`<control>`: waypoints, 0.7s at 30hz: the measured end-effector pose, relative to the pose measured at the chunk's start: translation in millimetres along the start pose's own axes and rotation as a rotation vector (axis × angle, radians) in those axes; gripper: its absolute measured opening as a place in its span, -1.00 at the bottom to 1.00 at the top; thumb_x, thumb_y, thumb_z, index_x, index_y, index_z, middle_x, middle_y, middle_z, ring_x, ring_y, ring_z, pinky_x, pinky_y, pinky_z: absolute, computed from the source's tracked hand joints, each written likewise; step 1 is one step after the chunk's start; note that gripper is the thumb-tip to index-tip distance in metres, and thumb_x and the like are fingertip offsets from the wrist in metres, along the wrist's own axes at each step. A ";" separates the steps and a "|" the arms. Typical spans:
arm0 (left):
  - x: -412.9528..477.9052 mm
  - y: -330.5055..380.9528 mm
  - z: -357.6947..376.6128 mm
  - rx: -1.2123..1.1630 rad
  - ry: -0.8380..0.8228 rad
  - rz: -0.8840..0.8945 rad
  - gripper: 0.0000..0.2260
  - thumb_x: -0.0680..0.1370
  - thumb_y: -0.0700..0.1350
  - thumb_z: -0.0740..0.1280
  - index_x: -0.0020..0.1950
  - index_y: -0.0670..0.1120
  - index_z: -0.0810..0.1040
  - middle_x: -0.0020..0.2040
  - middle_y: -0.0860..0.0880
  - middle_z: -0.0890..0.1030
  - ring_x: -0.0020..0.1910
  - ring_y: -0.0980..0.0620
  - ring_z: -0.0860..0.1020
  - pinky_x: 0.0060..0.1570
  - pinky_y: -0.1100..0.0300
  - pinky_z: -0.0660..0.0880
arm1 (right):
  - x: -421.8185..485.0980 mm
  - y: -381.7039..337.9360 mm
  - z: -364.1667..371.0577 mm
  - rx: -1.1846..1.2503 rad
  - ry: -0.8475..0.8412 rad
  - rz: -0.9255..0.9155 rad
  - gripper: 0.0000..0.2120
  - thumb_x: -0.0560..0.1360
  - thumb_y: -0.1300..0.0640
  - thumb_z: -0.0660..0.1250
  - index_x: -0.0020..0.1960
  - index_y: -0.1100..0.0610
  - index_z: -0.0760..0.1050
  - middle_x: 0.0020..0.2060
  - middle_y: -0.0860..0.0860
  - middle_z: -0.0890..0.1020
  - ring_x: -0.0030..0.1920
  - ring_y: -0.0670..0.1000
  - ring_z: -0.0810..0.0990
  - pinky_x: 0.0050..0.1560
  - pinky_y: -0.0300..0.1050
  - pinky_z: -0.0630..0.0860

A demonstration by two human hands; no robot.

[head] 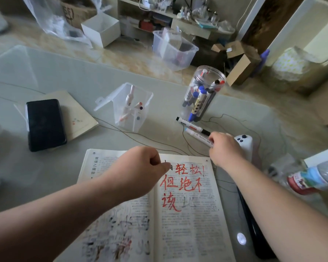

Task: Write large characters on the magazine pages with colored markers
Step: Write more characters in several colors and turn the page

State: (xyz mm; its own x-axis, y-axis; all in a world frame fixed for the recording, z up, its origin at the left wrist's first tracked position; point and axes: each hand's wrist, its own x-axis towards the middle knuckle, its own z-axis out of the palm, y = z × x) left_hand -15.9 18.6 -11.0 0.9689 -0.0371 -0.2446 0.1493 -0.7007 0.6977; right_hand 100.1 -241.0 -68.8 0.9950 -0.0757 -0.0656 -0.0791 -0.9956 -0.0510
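Surface [45, 72]: pale grey-green and glossy, filling the middle and lower frame, with thin dark wires [150, 140] trailing across it. Floor [121, 53]: beige tile along the upper frame, carrying a white box [102, 29], a clear bin [174, 50] and a cardboard carton [242, 67] before cluttered shelves. Magazine [193, 224]: lying open at lower centre on yellowed, densely printed pages. The right page bears large red characters [182, 180] in three rows, and the left page is smeared with black and red ink towards the bottom. Left hand [140, 167]: over the top of the gutter, covering the start of the first row, fingers curled in with the thumb against the forefinger; cannot tell whether anything is pinched. Right hand [223, 148]: just beyond the magazine's upper right corner, fingers clamped round the near end of a white marker [197, 136]. This marker lies slanted on the surface, off the page, its far end pointing to the upper left. Phone [45, 123]: black, at left, resting on a pale booklet [80, 118]. Jar [203, 95]: clear and upright at centre right, filled with markers, mostly blue-capped. Clear box [133, 108]: lid open, at centre, holding a few pens. Bottle [311, 178]: plastic, red label, at the right edge. Black-capped marker [191, 125]: lying at the jar's foot, just beside and parallel to the white one.
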 end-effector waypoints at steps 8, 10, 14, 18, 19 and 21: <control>7.2 -13.6 2.3 0.166 0.022 0.099 -0.76 0.53 0.17 0.37 -0.19 0.04 0.48 -0.21 0.13 0.55 -0.22 0.12 0.51 -0.25 0.21 0.40 | -57.3 -10.9 -46.3 0.334 0.023 -0.052 -0.96 0.46 0.13 0.41 -0.11 0.01 0.58 -0.24 -0.08 0.60 -0.32 -0.18 0.48 -0.33 -0.47 0.33; 2.2 -13.6 3.4 0.189 -0.006 0.258 -0.81 0.53 0.22 0.34 0.00 0.15 0.49 -0.02 0.23 0.48 -0.02 0.18 0.47 -0.01 0.26 0.42 | -89.7 -15.3 -64.2 0.524 0.019 -0.085 -0.94 0.47 0.11 0.44 -0.16 0.00 0.59 -0.42 -0.13 0.59 -0.42 -0.19 0.48 -0.43 -0.38 0.31; -20.9 2.3 7.9 0.100 -0.247 0.362 -0.56 0.46 0.35 0.33 0.28 0.26 0.41 0.15 0.33 0.47 0.04 0.36 0.45 0.00 0.46 0.38 | -152.7 -20.2 -86.0 0.834 -0.059 -0.207 -0.91 0.47 0.03 0.50 -0.17 0.00 0.63 -0.49 -0.11 0.53 -0.45 -0.16 0.43 -0.38 -0.27 0.36; -43.4 14.4 12.6 -0.087 -0.471 0.338 -0.87 0.61 0.16 0.26 -0.06 0.15 0.47 -0.20 0.22 0.61 -0.23 0.21 0.57 -0.18 0.27 0.50 | -181.6 -17.5 -78.1 1.188 -0.089 -0.237 -0.83 0.42 -0.05 0.47 -0.14 0.05 0.66 -0.40 0.06 0.58 -0.38 0.07 0.46 -0.35 0.06 0.41; -47.3 14.6 12.7 -0.127 -0.509 0.322 -0.82 0.64 0.14 0.22 -0.11 0.11 0.46 -0.22 0.17 0.60 -0.23 0.14 0.57 -0.16 0.19 0.53 | -184.3 -15.5 -73.4 1.294 -0.083 -0.207 -0.81 0.39 -0.05 0.47 -0.15 0.08 0.66 -0.39 0.09 0.58 -0.37 0.09 0.45 -0.36 0.01 0.42; -53.8 12.9 13.7 -0.168 -0.564 0.280 -0.76 0.66 0.18 0.15 -0.08 0.08 0.45 -0.22 0.05 0.55 -0.18 -0.04 0.55 -0.07 0.01 0.55 | -189.6 -14.9 -63.5 1.432 -0.094 -0.150 -0.75 0.34 -0.10 0.52 -0.17 0.09 0.66 -0.39 0.10 0.57 -0.36 0.08 0.46 -0.35 -0.16 0.45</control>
State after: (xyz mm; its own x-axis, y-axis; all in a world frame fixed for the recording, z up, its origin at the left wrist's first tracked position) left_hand -68.9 1.8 1.9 0.7303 -0.6022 -0.3224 -0.0203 -0.4909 0.8710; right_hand -83.5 -215.3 7.7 0.9961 0.0823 -0.0314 -0.0249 -0.0787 -0.9966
